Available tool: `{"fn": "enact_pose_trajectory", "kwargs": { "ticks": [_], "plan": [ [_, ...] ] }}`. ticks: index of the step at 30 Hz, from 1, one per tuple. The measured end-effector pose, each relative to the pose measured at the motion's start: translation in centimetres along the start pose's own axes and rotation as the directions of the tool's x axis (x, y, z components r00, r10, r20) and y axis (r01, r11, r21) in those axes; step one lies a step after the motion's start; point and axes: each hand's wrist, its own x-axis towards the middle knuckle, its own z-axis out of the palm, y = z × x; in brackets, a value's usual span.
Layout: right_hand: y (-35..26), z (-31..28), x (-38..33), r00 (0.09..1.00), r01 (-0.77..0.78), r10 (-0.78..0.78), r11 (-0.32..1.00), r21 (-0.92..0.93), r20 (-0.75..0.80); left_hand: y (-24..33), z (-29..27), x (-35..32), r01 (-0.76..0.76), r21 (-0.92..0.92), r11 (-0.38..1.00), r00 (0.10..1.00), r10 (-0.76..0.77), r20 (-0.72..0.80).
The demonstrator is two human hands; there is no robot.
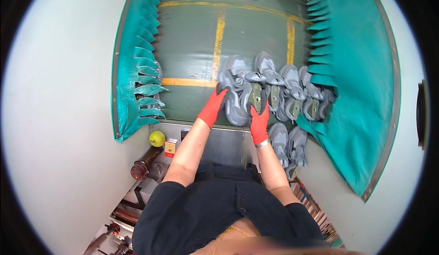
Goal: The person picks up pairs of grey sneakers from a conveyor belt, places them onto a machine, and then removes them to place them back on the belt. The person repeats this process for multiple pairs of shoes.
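Note:
On the dark green conveyor belt [187, 40], a grey sneaker [236, 102] lies between my hands. My left hand [213, 106], in a red glove with dark fingertips, is closed on its left side. Gloved the same way, my right hand [259, 121] is closed around the collar end of a grey sneaker, where a green shoe last [256, 97] shows. Whether both hands grip one shoe or two touching ones I cannot tell. Directly to the right stand more grey sneakers [291, 83] with green lasts in them, packed close in a row.
Teal fringed curtains hang left [130, 63] and right [354, 54] of the belt. Behind the left fringe sit more shoes [155, 104]. A sneaker pair [288, 145] rests beside my right forearm. A yellow-green round fruit [157, 138] and a small box [170, 148] lie on the near left ledge.

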Motion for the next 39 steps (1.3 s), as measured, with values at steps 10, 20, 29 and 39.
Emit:
{"fn": "enact_pose_trajectory", "kwargs": {
  "ticks": [10,20,29,39],
  "plan": [
    [8.6,1.9,4.4,0.988,0.093,-0.144,0.824,-0.558,-0.048,6.6,-11.7,-4.7,0.128,0.952,0.277,0.508,0.806,-0.303],
    [6.6,3.7,4.4,0.996,-0.008,-0.04,0.838,-0.546,-0.077,12.2,-28.0,-7.8,0.354,0.887,0.297,0.711,0.531,-0.462],
    [5.7,1.9,4.6,0.998,0.043,-0.055,0.776,-0.629,0.0,8.8,-11.3,-7.2,0.401,0.831,0.386,0.681,0.481,-0.552],
    [1.7,3.1,-7.3,0.906,0.402,-0.292,0.817,-0.413,0.306,-2.7,1.5,-16.4,0.04,0.988,0.147,0.942,0.325,-0.086]
  ]
}}
